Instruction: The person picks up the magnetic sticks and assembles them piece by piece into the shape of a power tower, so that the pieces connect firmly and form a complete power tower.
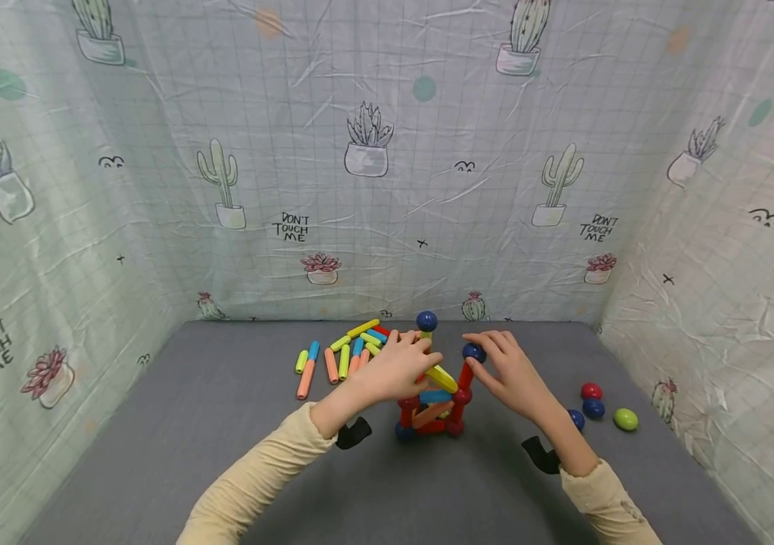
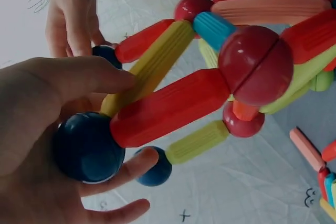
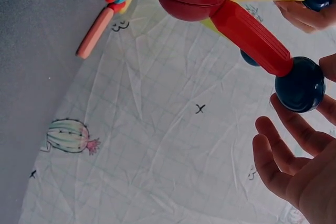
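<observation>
A frame of magnetic building sticks and balls (image 1: 431, 428) stands on the table between the hands. My left hand (image 1: 397, 369) pinches a yellow stick (image 2: 163, 59), whose far end meets a red ball (image 2: 193, 8). Beside that thumb, a blue ball (image 2: 88, 147) caps a thick red stick (image 2: 173, 106). With thumb and fingertips my right hand (image 1: 515, 375) holds another blue ball (image 3: 300, 84), which sits on a slanting red stick (image 3: 254, 38). At the back, a third blue ball (image 1: 426, 321) tops a yellow-green stick (image 2: 197, 142).
Loose coloured sticks (image 1: 331, 366) lie in a group at the back left of the grey table (image 1: 223, 424). To the right are a red ball (image 1: 591, 391), two blue balls (image 1: 594, 409) and a green ball (image 1: 625, 419). A patterned curtain (image 1: 421, 204) surrounds the table.
</observation>
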Available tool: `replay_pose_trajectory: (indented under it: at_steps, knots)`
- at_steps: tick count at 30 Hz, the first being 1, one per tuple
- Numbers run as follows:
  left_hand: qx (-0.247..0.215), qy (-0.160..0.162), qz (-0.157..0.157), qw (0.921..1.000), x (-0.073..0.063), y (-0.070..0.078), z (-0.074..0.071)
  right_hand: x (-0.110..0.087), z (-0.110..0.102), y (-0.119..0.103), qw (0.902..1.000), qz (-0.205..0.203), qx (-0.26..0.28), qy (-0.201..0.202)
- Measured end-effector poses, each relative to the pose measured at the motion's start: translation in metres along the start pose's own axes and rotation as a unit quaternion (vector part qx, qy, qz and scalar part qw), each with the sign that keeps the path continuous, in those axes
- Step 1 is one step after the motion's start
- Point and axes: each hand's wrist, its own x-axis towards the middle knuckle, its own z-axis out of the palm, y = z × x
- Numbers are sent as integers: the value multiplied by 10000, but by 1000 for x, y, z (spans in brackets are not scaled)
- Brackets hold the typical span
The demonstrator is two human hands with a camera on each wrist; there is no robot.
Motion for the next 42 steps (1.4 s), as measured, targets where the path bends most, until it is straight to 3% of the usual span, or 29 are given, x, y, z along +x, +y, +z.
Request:
replay_pose_trajectory:
  at_steps: [3, 5, 7, 10, 11, 13, 14, 15, 16, 17, 19, 21, 22, 23, 24, 26, 28, 32, 35, 39, 42]
  knots:
    - [0, 365, 28, 9993, -3, -1, 1, 0, 1, 1, 10000, 29, 42, -31]
    - [-88, 926, 72, 9956, -6, -2, 3, -2, 1, 3, 9998, 124, 92, -92]
    - [-158, 1688, 123, 9854, -12, -4, 6, -6, 1, 5, 9991, 304, 248, -176]
    - [-517, 2839, 28, 9574, -25, -9, 13, -14, 2, 10, 9950, 619, 741, -271]
    - [-808, 3084, -97, 9478, -30, -10, 17, -15, 1, 8, 9919, 751, 969, -323]
    - [-1776, 3235, -602, 9275, -41, -13, 28, -21, 3, 12, 9810, 1033, 1546, -548]
    - [-2444, 3149, -917, 9125, -47, -13, 35, -24, 5, 14, 9727, 1172, 1869, -716]
    - [-3191, 2965, -1307, 8906, -52, -13, 42, -27, 7, 17, 9628, 1324, 2170, -919]
    - [-3997, 2688, -1716, 8594, -57, -13, 50, -30, 9, 19, 9504, 1516, 2462, -1145]
    - [-4806, 2349, -2120, 8179, -62, -11, 56, -33, 12, 21, 9365, 1671, 2767, -1363]
    - [-6202, 1693, -2721, 7160, -69, -8, 68, -39, 19, 29, 9047, 2013, 3339, -1719]
    - [-7148, 1179, -2960, 6225, -75, -4, 75, -42, 23, 31, 8735, 2253, 3873, -1902]
    - [-7476, 988, -2952, 5867, -76, -2, 77, -42, 25, 32, 8588, 2356, 4112, -1946]
    - [-7722, 862, -2885, 5595, -77, 0, 78, -42, 26, 33, 8454, 2431, 4323, -1982]
    - [-7893, 801, -2795, 5408, -77, 2, 79, -42, 27, 33, 8349, 2498, 4481, -1996]
    - [-8063, 810, -2671, 5215, -76, 4, 79, -42, 29, 33, 8205, 2538, 4709, -2017]
    - [-8135, 917, -2674, 5082, -74, 4, 77, -43, 30, 33, 8150, 2519, 4811, -2021]
    - [-8238, 1152, -2890, 4739, -66, -2, 75, -48, 27, 31, 8006, 2404, 5056, -2139]
    - [-8301, 1339, -3033, 4483, -57, -12, 76, -49, 25, 25, 7790, 2372, 5325, -2309]
    - [-8363, 1538, -3115, 4241, -39, -29, 81, -45, 26, 10, 7641, 2453, 5461, -2406]
    - [-8450, 1505, -3032, 4140, -24, -42, 87, -41, 30, -5, 7658, 2479, 5432, -2388]
